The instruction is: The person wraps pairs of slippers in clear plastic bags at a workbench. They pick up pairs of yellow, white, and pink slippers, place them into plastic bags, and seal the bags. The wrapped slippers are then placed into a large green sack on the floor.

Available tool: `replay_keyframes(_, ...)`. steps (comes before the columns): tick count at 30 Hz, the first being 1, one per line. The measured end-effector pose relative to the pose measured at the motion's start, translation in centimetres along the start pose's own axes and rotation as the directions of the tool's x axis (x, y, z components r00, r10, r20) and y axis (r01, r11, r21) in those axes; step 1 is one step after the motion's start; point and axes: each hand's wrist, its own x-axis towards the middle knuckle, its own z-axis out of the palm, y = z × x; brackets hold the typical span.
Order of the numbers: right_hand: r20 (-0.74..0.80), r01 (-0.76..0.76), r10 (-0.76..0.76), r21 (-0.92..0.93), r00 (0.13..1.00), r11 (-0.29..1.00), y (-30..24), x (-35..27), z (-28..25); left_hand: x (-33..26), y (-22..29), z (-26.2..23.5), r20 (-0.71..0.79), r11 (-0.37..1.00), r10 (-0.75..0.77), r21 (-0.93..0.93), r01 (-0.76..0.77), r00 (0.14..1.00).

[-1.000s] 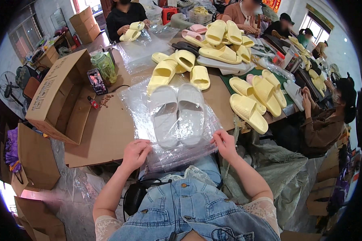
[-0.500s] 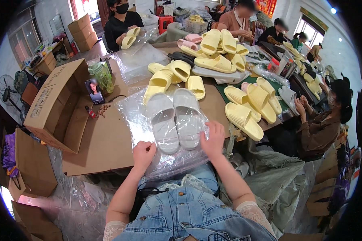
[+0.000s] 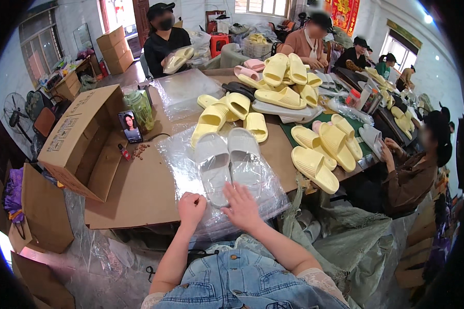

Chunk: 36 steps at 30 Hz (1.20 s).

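Note:
A pair of grey slippers (image 3: pixel 214 157) lies side by side in a clear plastic bag (image 3: pixel 269 197) on the table in front of me. My right hand (image 3: pixel 242 207) is open, fingers stretched, its fingertips over the heel ends of the slippers. Beside the left slipper's heel, my left hand (image 3: pixel 192 208) is closed at the bag's near left edge, seemingly pinching the plastic; the fingertips are partly hidden. More flat clear bags lie under and around this one. Yellow slippers (image 3: pixel 211 122) lie just beyond the grey pair.
Left on the table are an open cardboard box (image 3: pixel 80 139), a phone (image 3: pixel 130 127), a green jar (image 3: pixel 139 109) and small brown nuts (image 3: pixel 140 150). A heap of yellow slippers (image 3: pixel 281 97) rises beyond. Co-workers sit around the table; one (image 3: pixel 415 170) is close on the right.
My right hand has moved left from the bag's right side onto the slippers' heels, its fingers now stretched out. The left hand stays closed near the bag's left edge. The view has shifted slightly.

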Motion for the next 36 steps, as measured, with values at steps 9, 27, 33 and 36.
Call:
replay_keyframes(9,-0.175,-0.245,0.251,0.06,0.952,0.968,6.5,-5.2,-2.5,-0.5,-0.6,0.9,-0.067,0.997,0.076,-0.017,-0.077,0.995)
replay_keyframes(27,-0.037,0.035,-0.033,0.054,0.999,0.998,-1.5,-0.2,0.4,-0.4,-0.1,0.4,-0.04,0.997,0.07,0.016,-0.07,0.997)
replay_keyframes(33,-0.109,-0.122,0.12,-0.017,0.987,0.992,3.1,-3.0,-1.5,-0.4,-0.2,0.8,-0.057,0.996,0.088,-0.001,-0.089,0.994)
replay_keyframes(36,-0.143,-0.116,0.114,-0.005,0.983,0.993,3.5,-2.8,-1.7,-0.4,-0.3,0.7,-0.051,0.996,0.087,0.018,-0.087,0.995)
